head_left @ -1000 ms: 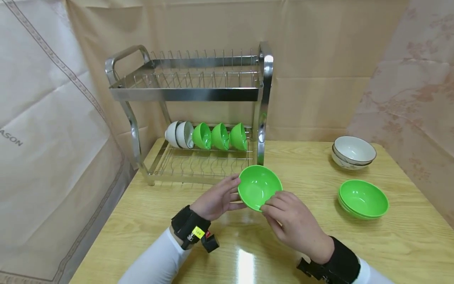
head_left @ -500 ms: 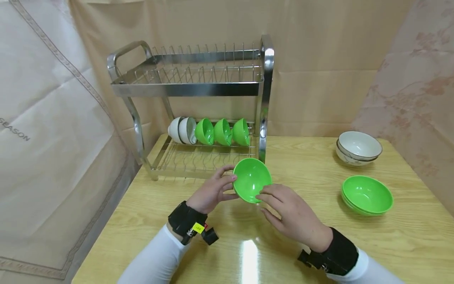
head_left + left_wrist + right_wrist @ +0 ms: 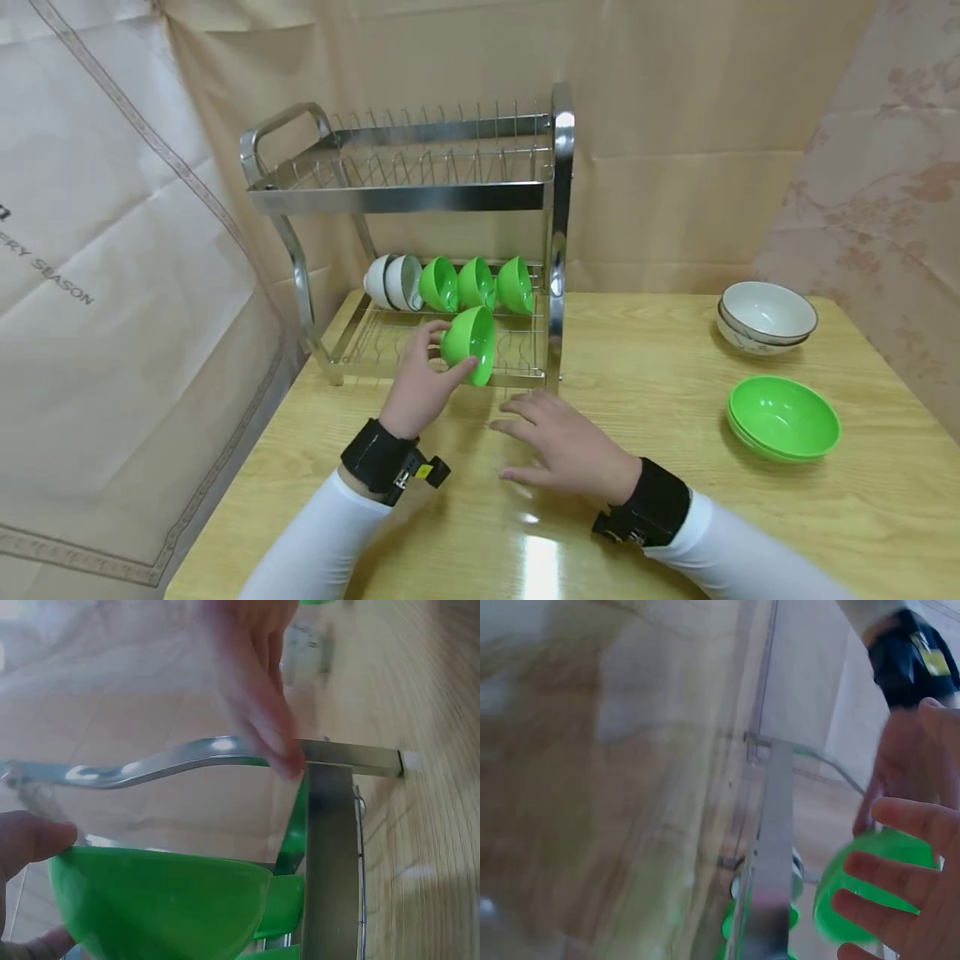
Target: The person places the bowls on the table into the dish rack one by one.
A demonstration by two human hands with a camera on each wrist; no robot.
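A green bowl point(image 3: 467, 343) is tipped on its side in front of the rack's lower shelf, its opening turned to the right. My left hand point(image 3: 423, 379) grips it between thumb and fingers; the left wrist view shows the thumb and a fingertip at the rim of the same bowl point(image 3: 165, 900). To the right and a little lower, my right hand point(image 3: 562, 446) is apart from the bowl with fingers spread, holding nothing. Behind the held bowl, white bowls point(image 3: 403, 283) and several green bowls point(image 3: 514, 285) stand on edge in a row on the lower shelf.
The two-tier metal dish rack point(image 3: 405, 198) stands at the back of the wooden table point(image 3: 637, 358). On the right sit stacked white bowls point(image 3: 767, 315) and, nearer, stacked green bowls point(image 3: 783, 417). A beige cloth point(image 3: 690, 167) hangs behind.
The left hand has carried the green bowl leftward and up toward the rack, turning it from facing me onto its side. The right hand has let go of its rim and moved left.
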